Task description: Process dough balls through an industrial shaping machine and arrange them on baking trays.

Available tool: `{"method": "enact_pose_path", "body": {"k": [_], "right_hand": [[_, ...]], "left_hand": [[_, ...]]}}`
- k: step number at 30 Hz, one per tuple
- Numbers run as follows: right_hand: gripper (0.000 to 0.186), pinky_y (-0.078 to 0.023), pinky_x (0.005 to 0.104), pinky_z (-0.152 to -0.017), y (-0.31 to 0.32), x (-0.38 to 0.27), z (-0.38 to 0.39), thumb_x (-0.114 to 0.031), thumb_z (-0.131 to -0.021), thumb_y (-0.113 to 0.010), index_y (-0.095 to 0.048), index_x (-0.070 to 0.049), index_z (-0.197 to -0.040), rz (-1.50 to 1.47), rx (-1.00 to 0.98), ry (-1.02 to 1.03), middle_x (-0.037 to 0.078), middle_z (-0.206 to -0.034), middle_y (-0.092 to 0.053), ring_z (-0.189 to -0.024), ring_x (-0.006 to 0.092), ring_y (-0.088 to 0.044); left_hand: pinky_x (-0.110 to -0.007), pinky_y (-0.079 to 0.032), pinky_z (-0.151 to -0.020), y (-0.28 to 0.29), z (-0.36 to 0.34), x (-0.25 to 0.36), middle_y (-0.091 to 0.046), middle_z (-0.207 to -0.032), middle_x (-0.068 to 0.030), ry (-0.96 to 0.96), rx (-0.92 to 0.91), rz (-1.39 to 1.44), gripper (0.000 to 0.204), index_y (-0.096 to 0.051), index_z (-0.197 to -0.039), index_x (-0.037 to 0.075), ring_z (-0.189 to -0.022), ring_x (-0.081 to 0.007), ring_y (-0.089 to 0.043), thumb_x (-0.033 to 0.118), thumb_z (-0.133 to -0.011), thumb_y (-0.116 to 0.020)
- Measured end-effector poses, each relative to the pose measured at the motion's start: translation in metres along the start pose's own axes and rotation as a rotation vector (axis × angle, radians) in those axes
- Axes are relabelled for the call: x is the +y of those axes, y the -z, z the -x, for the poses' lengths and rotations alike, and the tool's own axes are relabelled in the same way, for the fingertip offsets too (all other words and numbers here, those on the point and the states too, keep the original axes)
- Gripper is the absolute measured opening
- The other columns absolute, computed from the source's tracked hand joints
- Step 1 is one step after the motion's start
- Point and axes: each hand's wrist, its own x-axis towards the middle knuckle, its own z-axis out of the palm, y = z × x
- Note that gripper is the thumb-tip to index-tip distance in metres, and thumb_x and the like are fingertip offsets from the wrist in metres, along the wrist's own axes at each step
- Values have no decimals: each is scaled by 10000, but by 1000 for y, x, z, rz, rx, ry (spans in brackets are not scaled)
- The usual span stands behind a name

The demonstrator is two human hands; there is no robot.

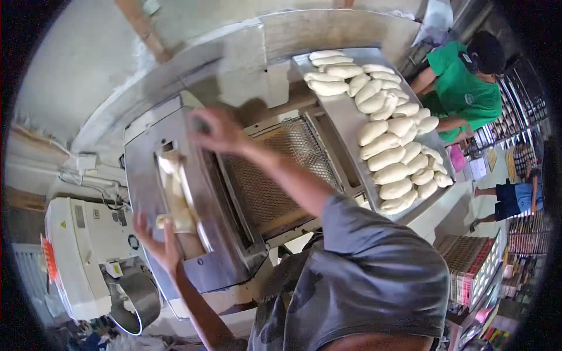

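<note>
A dough-working machine (146,193) with a metal top stands in front of me. In its long slot lies pale dough (175,190), stretched along the roller. My left hand (158,245) is at the slot's near end, fingers and thumb spread, right beside the dough's folded end; whether it touches the dough is hard to tell. My right hand (218,131) is raised over the machine's far right edge, smeared by motion, its fingers partly curled. I see no dough in it.
A metal tray (345,111) of many dough rolls (392,172) sits to the right, past a mesh conveyor (287,167). A mixer with a steel bowl (137,298) is at left. A person in green (468,96) stands behind the tray; another person (518,196) is farther off.
</note>
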Motion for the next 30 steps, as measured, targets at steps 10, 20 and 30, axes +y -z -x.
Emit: {"method": "enact_pose_path", "body": {"k": [10, 20, 30], "right_hand": [[970, -434, 382, -979, 329, 105, 39, -220, -526, -894, -411, -46, -1349, 665, -657, -639, 152, -1280, -549, -1131, 288, -543], [245, -433, 304, -586, 298, -53, 44, -171, -642, -742, -677, -39, -838, 557, -1159, -198, 106, -719, -621, -588, 224, -538], [202, -508, 285, -613, 69, -97, 39, -255, -866, -667, -649, -95, -745, -2054, 96, -634, 25, -736, -648, -608, 123, -589]], "left_hand": [[-268, -452, -807, -49, 57, 102, -631, -904, -79, -25, -219, 347, 212, -599, -1043, 26, -823, -162, -578, 102, -848, -635], [-389, -553, -758, -145, 107, 186, -620, -1077, -196, -232, -463, 302, 658, -524, -1200, -22, -902, -276, -637, 373, -742, -782], [-318, -492, -738, -22, 85, 133, -617, -903, -87, 162, 320, 697, 258, -544, -1056, 20, -798, -193, -608, 231, -908, -534]]}}
